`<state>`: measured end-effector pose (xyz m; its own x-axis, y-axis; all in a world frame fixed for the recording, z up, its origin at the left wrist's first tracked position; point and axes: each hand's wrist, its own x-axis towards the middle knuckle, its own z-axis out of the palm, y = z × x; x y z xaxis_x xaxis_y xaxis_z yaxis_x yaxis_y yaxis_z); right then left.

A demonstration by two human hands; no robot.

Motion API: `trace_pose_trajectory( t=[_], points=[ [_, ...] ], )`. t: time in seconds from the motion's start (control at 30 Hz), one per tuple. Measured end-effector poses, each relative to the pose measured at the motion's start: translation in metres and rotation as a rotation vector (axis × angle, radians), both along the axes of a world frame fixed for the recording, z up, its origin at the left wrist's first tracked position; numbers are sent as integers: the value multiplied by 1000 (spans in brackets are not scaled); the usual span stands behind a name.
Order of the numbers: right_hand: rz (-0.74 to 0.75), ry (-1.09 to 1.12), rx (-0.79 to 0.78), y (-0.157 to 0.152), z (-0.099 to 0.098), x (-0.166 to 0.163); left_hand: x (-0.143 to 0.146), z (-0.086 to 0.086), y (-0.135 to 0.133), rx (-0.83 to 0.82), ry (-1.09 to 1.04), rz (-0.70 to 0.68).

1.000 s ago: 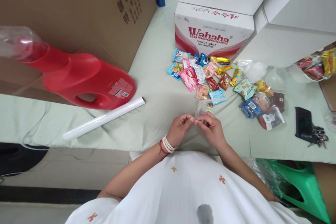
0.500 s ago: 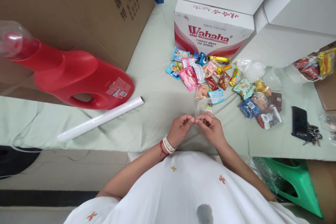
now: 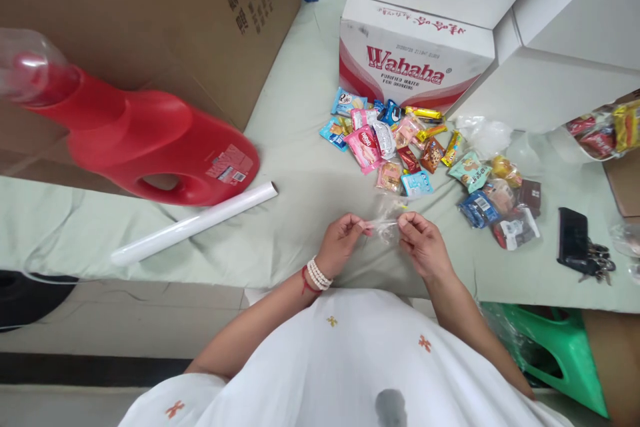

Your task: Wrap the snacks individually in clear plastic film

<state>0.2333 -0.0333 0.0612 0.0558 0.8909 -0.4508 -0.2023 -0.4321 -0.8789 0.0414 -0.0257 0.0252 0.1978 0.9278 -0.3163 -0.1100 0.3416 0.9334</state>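
Observation:
My left hand (image 3: 343,241) and my right hand (image 3: 423,243) each pinch one side of a small clear plastic bag (image 3: 384,221) and hold it stretched between them, just above the pale green cloth (image 3: 300,213). My left wrist wears a white bead bracelet and a red thread. Just beyond the bag lies a pile of small colourful snack packets (image 3: 387,140), with a second cluster of snack packets (image 3: 493,197) to its right.
A red detergent jug (image 3: 145,143) lies on its side at left, a white paper roll (image 3: 195,223) in front of it. A big cardboard box (image 3: 150,7), a Wahaha carton (image 3: 413,67) and white boxes stand behind. A black phone with keys (image 3: 580,240) lies right; a green stool (image 3: 560,353) below.
My hands have moved apart, pulling the clear bag open between them; before, the fingertips were close together on it. The view shifted slightly.

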Motion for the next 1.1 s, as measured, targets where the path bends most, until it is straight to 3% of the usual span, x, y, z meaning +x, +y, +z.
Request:
trace_pose_trajectory(
  t=[0.13,0.27,0.43,0.57,0.7,0.9,1.0,1.1],
  points=[
    [12,-119,39,-10,-5,15,-8,4,1,-19,29,-58],
    [113,-237,86,-14,-5,17,-4,19,10,101,174,-12],
    [152,-292,158,-12,5,13,16,26,28,236,343,-220],
    [61,-319,169,-22,3,23,16,18,31,223,307,-83],
    [123,-391,171,-30,0,36,12,15,20,196,297,-57],
    [293,-780,478,-9,7,29,19,22,4,255,319,-129],
    [322,-717,464,5,6,18,19,25,1,296,327,-212],
    [183,-636,364,12,5,13,9,25,0,296,363,-221]
  ],
)
